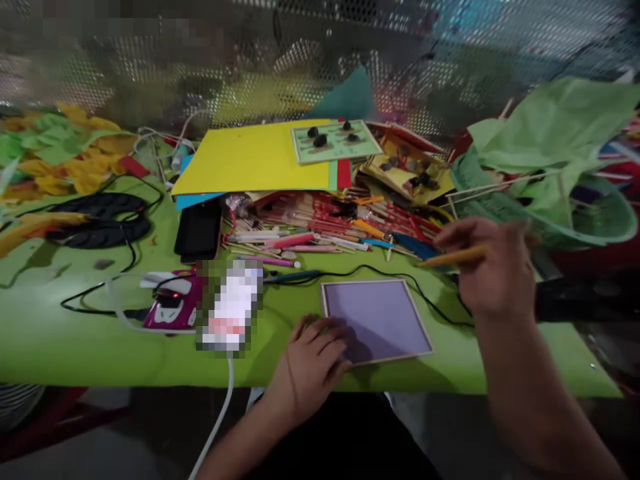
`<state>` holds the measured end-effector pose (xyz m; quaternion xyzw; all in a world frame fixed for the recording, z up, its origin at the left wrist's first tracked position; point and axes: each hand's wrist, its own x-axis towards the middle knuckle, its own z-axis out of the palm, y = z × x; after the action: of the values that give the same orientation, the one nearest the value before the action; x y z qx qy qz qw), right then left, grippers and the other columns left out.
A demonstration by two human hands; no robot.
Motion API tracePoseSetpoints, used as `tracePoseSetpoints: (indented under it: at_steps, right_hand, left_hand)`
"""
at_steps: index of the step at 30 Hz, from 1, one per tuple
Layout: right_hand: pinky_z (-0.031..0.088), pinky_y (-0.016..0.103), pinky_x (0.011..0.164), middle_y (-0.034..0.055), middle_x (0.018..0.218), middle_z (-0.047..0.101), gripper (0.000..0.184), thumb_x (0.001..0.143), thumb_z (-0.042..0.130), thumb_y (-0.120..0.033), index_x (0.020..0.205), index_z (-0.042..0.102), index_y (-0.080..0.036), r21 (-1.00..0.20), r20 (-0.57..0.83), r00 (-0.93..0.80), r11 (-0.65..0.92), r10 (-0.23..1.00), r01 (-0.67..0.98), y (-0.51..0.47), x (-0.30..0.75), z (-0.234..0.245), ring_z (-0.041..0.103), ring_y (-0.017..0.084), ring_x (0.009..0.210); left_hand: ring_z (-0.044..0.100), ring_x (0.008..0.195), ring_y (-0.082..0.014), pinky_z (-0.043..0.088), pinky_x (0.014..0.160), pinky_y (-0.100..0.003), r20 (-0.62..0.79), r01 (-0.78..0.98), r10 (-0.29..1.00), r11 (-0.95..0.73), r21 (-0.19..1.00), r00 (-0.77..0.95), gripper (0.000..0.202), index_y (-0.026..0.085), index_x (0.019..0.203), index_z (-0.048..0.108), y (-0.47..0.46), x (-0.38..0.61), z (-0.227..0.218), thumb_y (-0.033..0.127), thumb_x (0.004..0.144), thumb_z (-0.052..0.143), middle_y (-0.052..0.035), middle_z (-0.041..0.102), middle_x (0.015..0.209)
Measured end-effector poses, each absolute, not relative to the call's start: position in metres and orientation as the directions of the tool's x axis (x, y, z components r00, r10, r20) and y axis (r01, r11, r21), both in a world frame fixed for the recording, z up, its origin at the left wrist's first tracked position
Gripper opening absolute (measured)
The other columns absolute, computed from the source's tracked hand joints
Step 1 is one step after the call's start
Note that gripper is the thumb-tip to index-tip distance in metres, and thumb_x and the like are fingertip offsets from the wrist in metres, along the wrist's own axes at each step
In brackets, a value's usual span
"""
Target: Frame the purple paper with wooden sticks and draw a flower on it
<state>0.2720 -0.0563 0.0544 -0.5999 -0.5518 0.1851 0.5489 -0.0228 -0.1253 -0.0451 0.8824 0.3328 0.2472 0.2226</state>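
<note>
A flat purple board with a thin pale wooden border lies near the table's front edge. My left hand rests over its left edge, fingers slightly bent and lying on the surface. Raised to the right of the board, my right hand is closed around an orange pen, its tapered tip pointing left. I cannot make out whether it is a pen or a pencil. Behind the board lies a pile of sticks and pens.
A pixelated phone with a white cable lies left, beside a purple power strip. Yellow sheets and a green framed board are stacked behind. A green basket stands right; a glue gun lies far left.
</note>
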Motion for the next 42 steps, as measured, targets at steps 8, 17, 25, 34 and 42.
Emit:
tracePoseSetpoints:
  at_steps: [8, 17, 25, 34, 42]
  right_hand:
    - [0.043, 0.033, 0.053, 0.009, 0.091, 0.073, 0.035, 0.09, 0.063, -0.058, 0.088, 0.08, -0.027, -0.998, 0.036, 0.293, 0.021, 0.955, 0.056, -0.129, 0.239, 0.008, 0.063, 0.021, 0.068]
    - [0.048, 0.03, 0.062, 0.0066, 0.092, 0.075, 0.015, 0.08, 0.072, -0.026, 0.093, 0.08, -0.023, -0.983, -0.127, 0.171, -0.101, 0.977, -0.154, -0.11, 0.211, -0.014, 0.068, 0.02, 0.079]
    - [0.047, 0.028, 0.057, 0.0044, 0.08, 0.072, 0.015, 0.076, 0.071, -0.027, 0.089, 0.077, -0.021, -0.975, -0.188, 0.194, -0.159, 0.963, -0.159, -0.102, 0.203, -0.025, 0.064, 0.017, 0.069]
    - [0.05, 0.026, 0.062, 0.0032, 0.087, 0.071, 0.015, 0.077, 0.075, -0.028, 0.091, 0.074, -0.022, -0.984, -0.172, 0.19, -0.159, 0.967, -0.084, -0.104, 0.204, -0.034, 0.065, 0.015, 0.072]
    - [0.052, 0.028, 0.064, 0.0033, 0.088, 0.072, 0.016, 0.084, 0.074, -0.034, 0.096, 0.072, -0.023, -0.988, -0.134, 0.125, -0.142, 0.983, 0.061, -0.109, 0.206, -0.038, 0.066, 0.017, 0.076]
  left_hand:
    - [0.052, 0.138, -0.0213, 0.03, 0.12, -0.052, 0.226, 0.496, 0.676, -0.691, 0.526, 0.702, 0.028, 0.024, 0.126, 0.064, -0.131, -0.025, -0.045, 0.031, 0.102, 0.05, -0.0021, 0.068, 0.137]
    - [0.055, 0.134, -0.0188, 0.028, 0.122, -0.049, 0.301, 0.508, 0.703, -0.688, 0.517, 0.645, 0.022, 0.025, 0.116, 0.068, -0.134, -0.022, -0.051, 0.036, 0.101, 0.054, -0.0026, 0.071, 0.131]
    - [0.056, 0.132, -0.0176, 0.027, 0.122, -0.047, 0.308, 0.504, 0.705, -0.686, 0.525, 0.638, 0.023, 0.026, 0.118, 0.066, -0.134, -0.023, -0.053, 0.037, 0.101, 0.055, 0.0007, 0.071, 0.131]
    - [0.055, 0.131, -0.017, 0.023, 0.124, -0.046, 0.302, 0.515, 0.701, -0.693, 0.504, 0.646, 0.024, 0.028, 0.12, 0.066, -0.134, -0.024, -0.054, 0.037, 0.101, 0.055, 0.0028, 0.07, 0.131]
    - [0.054, 0.129, -0.016, 0.02, 0.125, -0.044, 0.294, 0.464, 0.624, -0.756, 0.461, 0.724, 0.029, 0.028, 0.125, 0.063, -0.131, -0.026, -0.047, 0.039, 0.1, 0.054, 0.0052, 0.07, 0.131]
